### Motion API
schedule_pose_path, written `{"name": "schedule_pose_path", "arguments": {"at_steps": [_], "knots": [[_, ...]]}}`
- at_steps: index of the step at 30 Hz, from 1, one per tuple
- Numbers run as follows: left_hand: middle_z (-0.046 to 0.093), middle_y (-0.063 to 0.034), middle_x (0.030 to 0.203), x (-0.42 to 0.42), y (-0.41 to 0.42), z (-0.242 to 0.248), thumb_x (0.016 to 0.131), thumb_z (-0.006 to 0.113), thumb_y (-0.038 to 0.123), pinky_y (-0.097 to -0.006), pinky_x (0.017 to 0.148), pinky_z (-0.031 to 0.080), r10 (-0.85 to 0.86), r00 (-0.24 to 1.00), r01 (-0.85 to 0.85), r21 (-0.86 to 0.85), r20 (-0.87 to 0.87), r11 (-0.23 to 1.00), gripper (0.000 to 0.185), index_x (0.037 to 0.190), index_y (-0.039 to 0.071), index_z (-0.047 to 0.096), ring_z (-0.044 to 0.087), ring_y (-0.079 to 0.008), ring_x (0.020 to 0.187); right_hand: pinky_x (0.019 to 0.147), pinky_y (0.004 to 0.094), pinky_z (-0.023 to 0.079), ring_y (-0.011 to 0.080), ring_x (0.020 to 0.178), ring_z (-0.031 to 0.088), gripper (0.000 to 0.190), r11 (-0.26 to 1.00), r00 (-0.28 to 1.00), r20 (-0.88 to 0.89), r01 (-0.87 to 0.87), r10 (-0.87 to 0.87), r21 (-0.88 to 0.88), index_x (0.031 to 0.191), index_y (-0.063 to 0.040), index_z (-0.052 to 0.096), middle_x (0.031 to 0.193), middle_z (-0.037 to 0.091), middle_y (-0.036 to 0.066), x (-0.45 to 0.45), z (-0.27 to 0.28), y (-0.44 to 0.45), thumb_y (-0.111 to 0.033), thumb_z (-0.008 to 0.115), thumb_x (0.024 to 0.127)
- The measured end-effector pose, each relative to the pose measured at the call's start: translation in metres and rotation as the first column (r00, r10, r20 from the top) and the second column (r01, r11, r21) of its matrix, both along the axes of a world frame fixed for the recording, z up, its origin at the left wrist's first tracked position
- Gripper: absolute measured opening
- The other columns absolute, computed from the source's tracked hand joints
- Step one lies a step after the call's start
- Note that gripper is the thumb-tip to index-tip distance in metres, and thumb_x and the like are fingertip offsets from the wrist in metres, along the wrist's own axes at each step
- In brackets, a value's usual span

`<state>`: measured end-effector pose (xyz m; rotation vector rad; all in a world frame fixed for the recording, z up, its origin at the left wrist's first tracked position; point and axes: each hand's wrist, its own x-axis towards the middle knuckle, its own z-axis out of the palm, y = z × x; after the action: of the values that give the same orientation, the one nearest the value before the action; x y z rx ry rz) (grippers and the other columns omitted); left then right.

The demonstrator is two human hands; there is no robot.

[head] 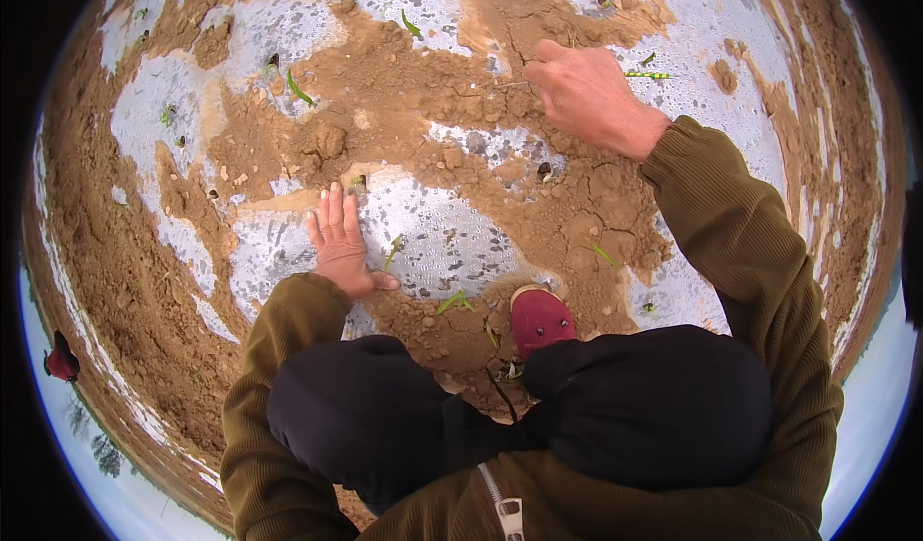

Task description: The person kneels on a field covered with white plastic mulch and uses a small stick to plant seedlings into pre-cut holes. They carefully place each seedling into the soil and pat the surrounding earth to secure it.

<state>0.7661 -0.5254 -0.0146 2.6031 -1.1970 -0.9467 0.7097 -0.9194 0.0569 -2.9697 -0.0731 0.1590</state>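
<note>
My left hand (342, 252) is pressed flat on a sheet of pale plastic mulch film (454, 234), holding nothing, fingers slightly apart. Just beyond its fingertips is a small hole (358, 180) in the film with a bit of green in it. Beside the thumb stands a thin green seedling (393, 252). Over the soil (461, 94) farther out, my right hand (588, 94) is closed around a thin tool. The tool's yellow-and-green striped handle end (652, 76) sticks out behind the hand, and a slender metal tip points left, close to the soil. The fist hides its middle.
Loose, cracked soil covers much of the film. Green leaves (298, 89) and another hole (544, 169) show around my hands. A red shoe (541, 321) rests on the bed between my dark-clad knees. A person in red (63, 361) is far off at left.
</note>
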Motion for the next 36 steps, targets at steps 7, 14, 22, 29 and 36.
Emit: {"name": "schedule_pose_path", "arguments": {"at_steps": [7,14,22,29,36], "knots": [[-0.007,-0.0295,0.154,-0.001,0.004,-0.005,0.046,0.085,0.059,-0.0583,0.111,-0.011,-0.016,1.0,0.017,-0.061,0.023,0.998,0.148,0.147,-0.006,-0.002,-0.013,-0.0434,0.144,0.042,0.0342,0.036,0.0152,0.049,0.04,0.011,0.95,0.979,-0.028,-0.187,0.2,0.251,0.062,-0.003,0.057,0.062,0.046,0.005,-0.019,0.021,0.024,-0.002,0.05,0.071],[-0.007,-0.0296,0.154,-0.001,0.004,-0.007,0.046,0.086,0.058,-0.0591,0.11,-0.01,-0.014,1.0,0.016,-0.082,0.026,0.996,0.149,0.147,-0.005,-0.003,-0.012,-0.0437,0.144,0.051,0.0405,0.044,0.027,0.059,0.057,0.008,0.996,0.995,0.069,-0.074,0.07,0.053,0.076,-0.004,0.064,0.071,0.052,0.009,-0.001,0.02,-0.002,-0.004,0.056,0.074],[-0.007,-0.0295,0.154,-0.001,0.004,-0.006,0.045,0.087,0.057,-0.0591,0.111,-0.01,-0.006,1.0,0.007,-0.07,0.017,0.997,0.149,0.147,-0.005,-0.002,-0.011,-0.0438,0.144,0.044,0.0338,0.042,0.0174,0.049,0.049,0.012,0.943,0.94,0.118,-0.305,0.32,-0.133,0.064,-0.002,0.062,0.065,0.056,0.008,0.026,0.01,-0.003,0.001,0.052,0.069],[-0.006,-0.0303,0.154,-0.001,0.003,-0.006,0.044,0.087,0.057,-0.0593,0.111,-0.009,-0.006,1.0,0.007,-0.064,0.016,0.998,0.149,0.146,-0.006,-0.001,-0.011,-0.0442,0.144,0.043,0.0358,0.042,0.0211,0.046,0.05,0.005,0.948,0.947,-0.051,-0.314,0.316,0.04,0.055,-0.001,0.055,0.054,0.051,0.007,0.033,0.015,-0.002,-0.004,0.054,0.06],[-0.006,-0.0308,0.154,-0.001,0.005,-0.008,0.045,0.086,0.057,-0.0596,0.111,-0.009,-0.006,1.0,0.008,-0.07,0.021,0.997,0.148,0.146,-0.008,-0.001,-0.011,-0.0447,0.143,0.042,0.0325,0.039,0.015,0.048,0.044,0.01,0.997,1.0,0.024,-0.017,0.016,0.072,0.055,-0.005,0.049,0.06,0.05,0.006,-0.001,0.012,0.004,-0.003,0.051,0.065]]}}
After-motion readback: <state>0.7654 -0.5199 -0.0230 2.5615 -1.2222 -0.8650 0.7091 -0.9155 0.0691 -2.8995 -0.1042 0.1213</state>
